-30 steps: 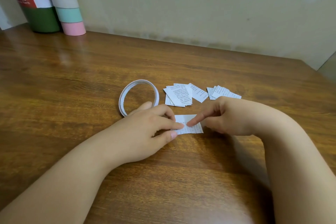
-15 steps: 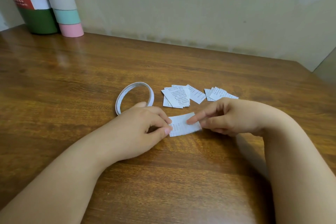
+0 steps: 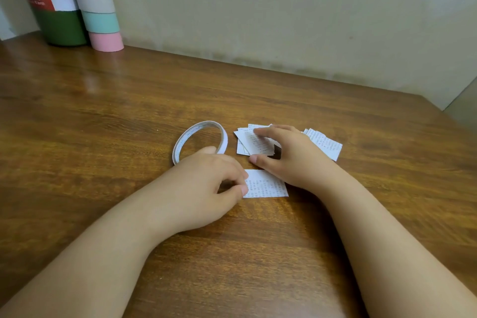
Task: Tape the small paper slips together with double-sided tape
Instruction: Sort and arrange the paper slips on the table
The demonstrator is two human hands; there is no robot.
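Brown wooden bench (image 3: 103, 116) under a plain pale wall (image 3: 284, 8).

Left hand (image 3: 196, 188): fingers (image 3: 240, 178) and thumb curled in, pinching the left edge of a printed paper slip (image 3: 268, 184). Slip flat on the bench, in front of both hands, its right end beside the right wrist.

Right hand (image 3: 291, 152): fingers (image 3: 265, 131) stretched forward and fairly straight, tips resting on a loose pile of slips (image 3: 254, 143); thumb pointing left just below the pile's near edge. No clear grip on any slip.

Second, smaller pile of slips (image 3: 327, 144) to the right of that hand, partly hidden by it.

Roll of double-sided tape (image 3: 200, 141) standing on edge just left of the first pile, behind the left hand's knuckles; touching or merely close, cannot tell.

Far left corner, well apart from the slips: green cylinder (image 3: 59, 23) with a red and white label, upright against the wall, and beside it a striped tube (image 3: 99, 15) in purple, grey, teal and pink bands.
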